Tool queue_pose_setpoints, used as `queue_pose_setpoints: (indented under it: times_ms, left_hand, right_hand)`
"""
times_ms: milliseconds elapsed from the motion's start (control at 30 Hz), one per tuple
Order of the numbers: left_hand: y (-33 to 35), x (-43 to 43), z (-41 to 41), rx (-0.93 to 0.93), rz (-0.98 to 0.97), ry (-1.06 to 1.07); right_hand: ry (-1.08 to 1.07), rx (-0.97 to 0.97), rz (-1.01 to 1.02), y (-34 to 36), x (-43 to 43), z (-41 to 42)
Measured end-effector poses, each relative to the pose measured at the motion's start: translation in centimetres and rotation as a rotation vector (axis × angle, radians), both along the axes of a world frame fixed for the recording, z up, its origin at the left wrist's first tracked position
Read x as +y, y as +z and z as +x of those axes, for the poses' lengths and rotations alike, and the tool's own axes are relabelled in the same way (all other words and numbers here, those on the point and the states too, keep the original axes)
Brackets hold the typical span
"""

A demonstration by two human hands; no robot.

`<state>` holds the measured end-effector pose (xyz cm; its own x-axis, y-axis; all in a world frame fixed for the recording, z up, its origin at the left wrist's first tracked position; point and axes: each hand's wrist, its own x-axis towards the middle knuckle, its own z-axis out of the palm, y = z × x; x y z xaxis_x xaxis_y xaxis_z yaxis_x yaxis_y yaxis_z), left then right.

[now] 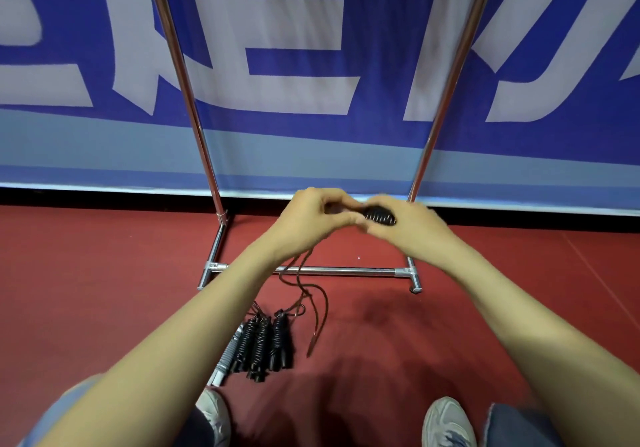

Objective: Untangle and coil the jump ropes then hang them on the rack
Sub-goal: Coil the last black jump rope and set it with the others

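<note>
The left hand (311,214) and right hand (412,232) meet with curled fingers round a black ribbed handle (379,217); a dark cord (298,275) hangs beneath the left hand. Below both hands, a bundle of handles (266,342) lies on the red floor (104,273); the rack (336,270) stands just beyond them.

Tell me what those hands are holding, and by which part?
A jump rope: the right hand grips its black ribbed handle; the left hand pinches at the handle's end, where the rope drops toward the floor.
</note>
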<state>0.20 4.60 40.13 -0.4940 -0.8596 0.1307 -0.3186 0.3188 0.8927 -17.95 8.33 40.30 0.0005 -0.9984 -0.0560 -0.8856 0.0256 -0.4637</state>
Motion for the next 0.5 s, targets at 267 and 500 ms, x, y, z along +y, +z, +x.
queue_pose_setpoints:
  times_ms: [267,500]
  left_hand:
    - [-0.7,0.9,-0.8,0.220,0.418,-0.125]
    - [-1.1,0.7,-0.6,0.357,0.349,-0.074]
  right_hand:
    - [-0.128,-0.112,-0.485,0.4,-0.2,-0.2]
    - [-0.139,-0.259,-0.496,0.8,-0.3,-1.0]
